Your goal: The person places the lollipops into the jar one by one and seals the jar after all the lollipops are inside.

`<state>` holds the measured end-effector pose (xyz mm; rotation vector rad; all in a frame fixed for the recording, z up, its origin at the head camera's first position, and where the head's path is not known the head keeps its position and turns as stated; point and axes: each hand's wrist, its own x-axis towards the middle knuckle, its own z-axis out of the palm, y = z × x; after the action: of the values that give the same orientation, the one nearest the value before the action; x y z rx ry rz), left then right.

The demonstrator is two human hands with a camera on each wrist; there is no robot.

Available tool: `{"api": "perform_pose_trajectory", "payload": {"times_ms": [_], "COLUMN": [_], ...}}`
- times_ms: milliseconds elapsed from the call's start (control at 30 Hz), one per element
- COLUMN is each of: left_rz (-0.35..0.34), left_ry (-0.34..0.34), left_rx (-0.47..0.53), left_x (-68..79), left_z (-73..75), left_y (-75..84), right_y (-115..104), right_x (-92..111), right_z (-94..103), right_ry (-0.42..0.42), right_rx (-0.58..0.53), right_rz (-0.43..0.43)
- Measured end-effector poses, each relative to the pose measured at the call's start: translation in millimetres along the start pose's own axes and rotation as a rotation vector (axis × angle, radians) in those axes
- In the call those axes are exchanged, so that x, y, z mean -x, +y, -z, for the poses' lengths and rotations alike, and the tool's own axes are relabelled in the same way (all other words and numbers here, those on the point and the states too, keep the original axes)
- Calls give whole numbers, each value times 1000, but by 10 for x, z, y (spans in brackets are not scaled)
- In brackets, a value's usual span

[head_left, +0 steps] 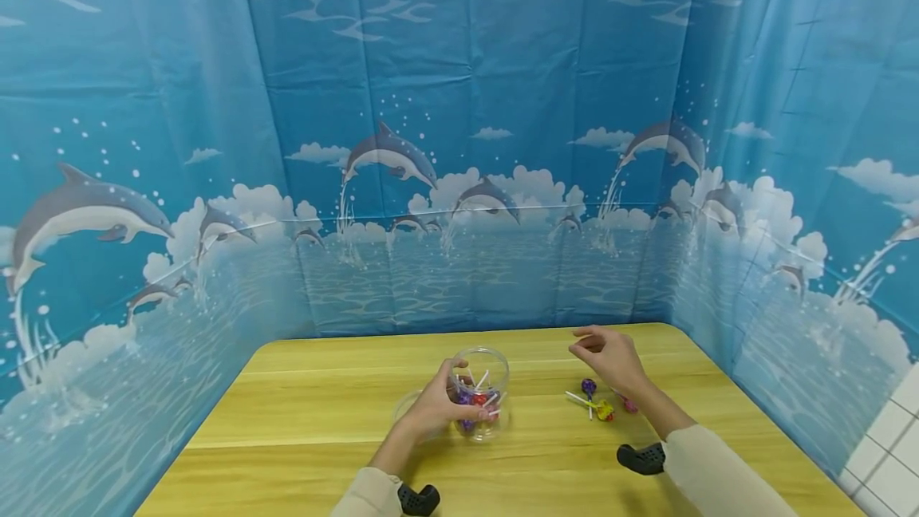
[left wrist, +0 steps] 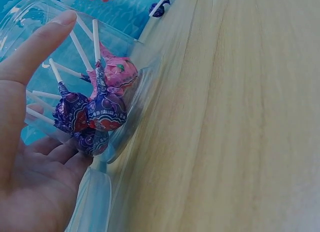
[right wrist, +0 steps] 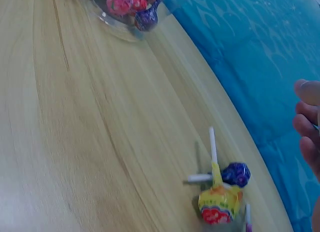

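My left hand (head_left: 429, 407) grips a clear plastic jar (head_left: 495, 369) standing on the table, thumb and fingers around its side. Inside it are several lollipops (left wrist: 106, 112) in purple and pink wrappers, white sticks pointing various ways. Above the table's right side hovers my right hand (head_left: 612, 359), fingers loosely bent, with nothing visible in them. Just below it, on the table, lie a yellow lollipop (head_left: 605, 411), a purple lollipop (head_left: 589, 387) and a pink lollipop (head_left: 629, 405). The yellow one's stick crosses the purple one's in the right wrist view.
A clear round lid (head_left: 404, 404) lies left of the jar, partly behind my left hand. The wooden table (head_left: 301, 413) has rounded far corners. Behind it hangs a blue dolphin-print curtain (head_left: 459, 278), which also runs along both sides.
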<state>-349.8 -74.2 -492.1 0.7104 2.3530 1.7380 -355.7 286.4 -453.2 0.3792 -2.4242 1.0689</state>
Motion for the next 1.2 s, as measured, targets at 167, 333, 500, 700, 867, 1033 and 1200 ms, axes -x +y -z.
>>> {"api": "perform_pose_trajectory", "payload": {"times_ms": [167, 333, 500, 700, 867, 1033, 1200], "left_rz": [10, 0, -4, -7, -5, 2, -1], "left_ry": [-13, -21, -20, -26, -27, -23, -24], "left_rx": [32, 46, 49, 64, 74, 60, 50], "left_x": [-8, -14, -19, -15, 4, -16, -14], "left_z": [14, 23, 30, 23, 1, 17, 36], "left_y": [4, 13, 3, -14, -32, -9, -5], "right_y": [115, 170, 236, 395, 509, 594, 625], "right_x": [38, 75, 111, 215, 321, 397, 400], "right_z": [52, 112, 160, 185, 203, 170, 106], "right_ry": [3, 14, 21, 14, 1, -79, -194], "right_rx": [62, 90, 111, 144, 180, 223, 287], "right_rz": [-6, -4, -22, -55, -78, -156, -245]}}
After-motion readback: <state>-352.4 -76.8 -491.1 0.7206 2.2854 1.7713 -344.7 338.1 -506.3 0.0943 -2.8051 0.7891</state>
